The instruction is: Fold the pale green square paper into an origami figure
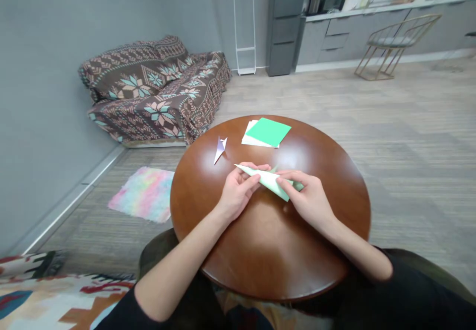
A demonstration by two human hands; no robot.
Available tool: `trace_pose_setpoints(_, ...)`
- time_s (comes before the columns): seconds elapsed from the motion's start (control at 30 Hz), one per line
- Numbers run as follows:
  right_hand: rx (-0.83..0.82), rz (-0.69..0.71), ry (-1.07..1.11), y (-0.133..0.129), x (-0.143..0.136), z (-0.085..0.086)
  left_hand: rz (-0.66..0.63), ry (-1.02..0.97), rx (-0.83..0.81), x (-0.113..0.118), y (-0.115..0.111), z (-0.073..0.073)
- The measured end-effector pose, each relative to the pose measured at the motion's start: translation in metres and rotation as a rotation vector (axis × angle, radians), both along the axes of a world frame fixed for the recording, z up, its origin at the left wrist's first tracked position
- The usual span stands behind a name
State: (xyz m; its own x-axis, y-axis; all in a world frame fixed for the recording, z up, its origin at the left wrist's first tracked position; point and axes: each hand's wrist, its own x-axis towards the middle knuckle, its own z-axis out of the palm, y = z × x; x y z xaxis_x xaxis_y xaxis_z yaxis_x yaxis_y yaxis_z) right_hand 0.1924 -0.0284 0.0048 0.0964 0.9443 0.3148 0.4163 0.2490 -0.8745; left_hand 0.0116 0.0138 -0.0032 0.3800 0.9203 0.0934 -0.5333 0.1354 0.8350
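I have the pale green folded paper [274,183] between both hands, over the middle of the round worktop [267,255]. My left fingers [251,183] pinch it partway along its slim end, while my right fingers [297,175] pinch the broader end, where a loose part shows behind them. The sharp tip sticks out past my left fingers, pointing up and to the left with nothing backing it. Whether any edge of the paper touches the wood, I cannot tell.

That bare tip worries me most: if I lower the paper carelessly or brush the worktop with it, the point could bend or blunt. The paper looks thin, so if my two pinches pull apart unevenly, it could crease off its line or tear near the narrow end. If my right fingers press before the layers sit edge to edge, the fold would likely set crooked, and a wrong crease is hard to smooth out. Easing that pinch too soon might let the layers spring apart.

Farther off, the purple-and-white folded piece [220,147] stands apart from my hands; a wide sweep of my left arm could knock it. The bright green sheet [268,131] lies on white paper [256,142], safely clear.
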Motion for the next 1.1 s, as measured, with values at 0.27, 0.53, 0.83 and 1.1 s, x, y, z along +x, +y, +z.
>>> trace_pose_setpoints(0.27,-0.018,-0.038,-0.086,-0.001,0.002,0.006,0.002,0.029,-0.057,0.000,0.000,-0.001)
trace_pose_setpoints(0.53,-0.115,0.072,0.005,-0.006,0.008,0.017,0.020,0.090,-0.077,-0.003,0.000,0.001)
trace_pose_setpoints(0.83,0.212,0.040,-0.244,-0.002,0.016,0.021,0.039,0.013,0.009,-0.003,-0.001,0.008)
trace_pose_setpoints(1.1,0.319,0.395,-0.685,-0.011,0.026,0.020,0.215,0.343,0.083,-0.011,0.010,-0.003)
